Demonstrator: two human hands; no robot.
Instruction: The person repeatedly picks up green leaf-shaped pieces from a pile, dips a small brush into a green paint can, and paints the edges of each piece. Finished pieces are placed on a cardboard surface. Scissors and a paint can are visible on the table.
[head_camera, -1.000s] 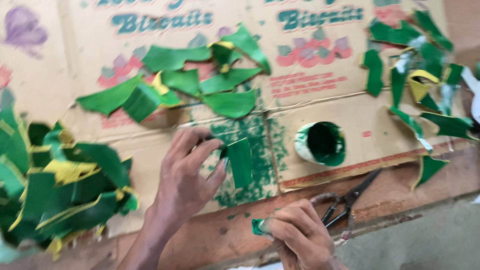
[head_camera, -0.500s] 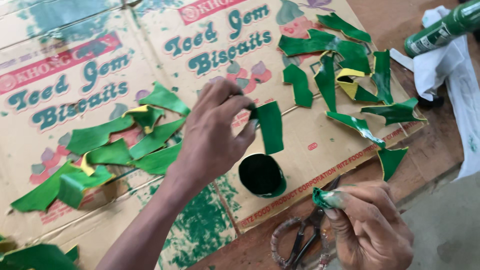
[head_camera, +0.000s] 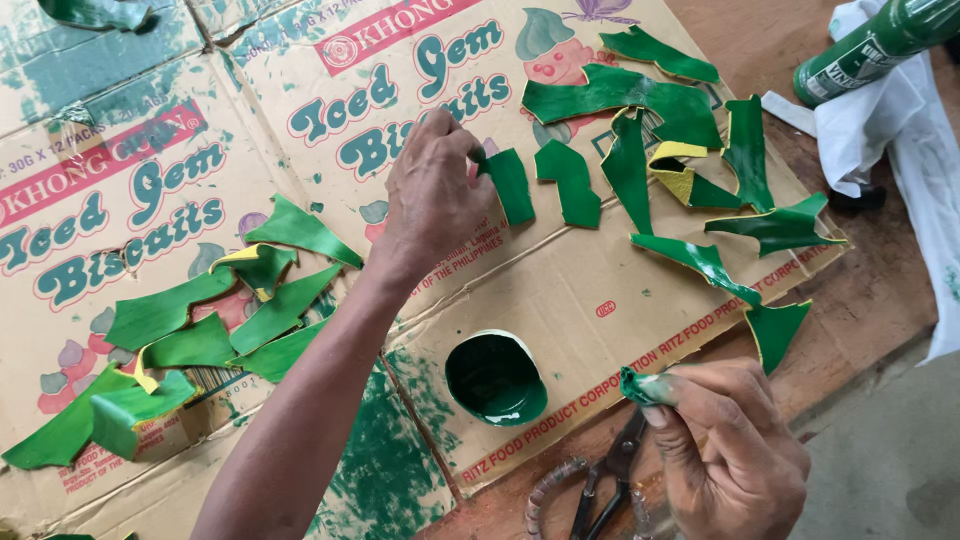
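A green painted strip (head_camera: 510, 185) lies on the flattened cardboard (head_camera: 560, 290), pinched at its far end by the left hand (head_camera: 432, 195). Just right of it lies a similar green piece (head_camera: 570, 182), with more green pieces (head_camera: 690, 110) further right. At the near right, the right hand (head_camera: 730, 450) pinches a green-stained sponge (head_camera: 640, 385). Between the hands sits a cup of green paint (head_camera: 495, 378); scissors (head_camera: 600, 485) lie on the tabletop (head_camera: 880, 290) beside the right hand.
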